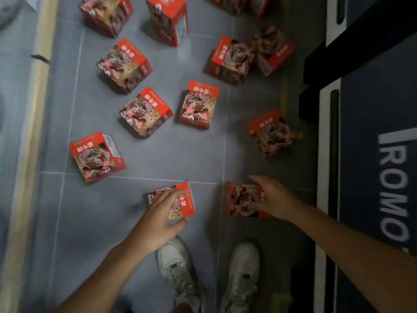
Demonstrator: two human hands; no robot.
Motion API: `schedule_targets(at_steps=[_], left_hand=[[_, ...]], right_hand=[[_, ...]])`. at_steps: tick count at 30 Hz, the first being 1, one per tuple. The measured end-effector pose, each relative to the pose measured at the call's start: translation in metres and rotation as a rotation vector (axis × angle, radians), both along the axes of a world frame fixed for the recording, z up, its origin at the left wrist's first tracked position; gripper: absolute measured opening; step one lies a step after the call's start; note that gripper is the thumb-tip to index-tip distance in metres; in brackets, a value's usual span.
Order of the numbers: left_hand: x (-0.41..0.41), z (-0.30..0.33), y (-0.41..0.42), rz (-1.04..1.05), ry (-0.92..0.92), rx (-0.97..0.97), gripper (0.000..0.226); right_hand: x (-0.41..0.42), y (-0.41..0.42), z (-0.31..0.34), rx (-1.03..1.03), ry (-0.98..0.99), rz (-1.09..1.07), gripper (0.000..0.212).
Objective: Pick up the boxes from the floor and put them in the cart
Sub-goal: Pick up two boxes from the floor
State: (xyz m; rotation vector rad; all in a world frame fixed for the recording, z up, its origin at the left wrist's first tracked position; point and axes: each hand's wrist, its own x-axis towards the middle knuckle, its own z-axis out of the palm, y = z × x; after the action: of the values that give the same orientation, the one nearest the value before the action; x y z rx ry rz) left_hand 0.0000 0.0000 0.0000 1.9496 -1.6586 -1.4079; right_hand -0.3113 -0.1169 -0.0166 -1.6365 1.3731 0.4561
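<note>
The left hand [158, 219] grips a red box [178, 201] from above, fingers spread over its top and thumb at its near side. The right hand [272, 197] holds a second red box [242, 199], with the fingers curled over its right side. Both boxes lie on the grey tiled floor [180, 154], just ahead of the person's two white shoes [178, 265]; whether either box is lifted off the tiles cannot be told.

Further red boxes are scattered over the floor beyond the hands: one [97, 155] toward the left edge, two [145, 111] [199, 105] in the middle, one [270, 132] toward the right, and more toward the far edge. A dark cart [372, 105] with white lettering stands along the right edge of the floor.
</note>
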Motion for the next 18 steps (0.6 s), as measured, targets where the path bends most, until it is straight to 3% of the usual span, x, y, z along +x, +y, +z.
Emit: schedule_targets(at_steps=[5, 11, 18], left_hand=[[0.005, -0.052, 0.010, 0.045, -0.008, -0.003, 0.067], [0.009, -0.083, 0.017, -0.002, -0.037, -0.060, 0.069], [0.013, -0.094, 0.014, 0.084, -0.019, -0.078, 0.063]], right_hand=[[0.014, -0.004, -0.069, 0.019, 0.012, 0.146, 0.096], [0.019, -0.019, -0.118, 0.124, 0.118, 0.304, 0.125], [0.001, -0.006, -0.134, 0.128, 0.063, 0.263, 0.119]])
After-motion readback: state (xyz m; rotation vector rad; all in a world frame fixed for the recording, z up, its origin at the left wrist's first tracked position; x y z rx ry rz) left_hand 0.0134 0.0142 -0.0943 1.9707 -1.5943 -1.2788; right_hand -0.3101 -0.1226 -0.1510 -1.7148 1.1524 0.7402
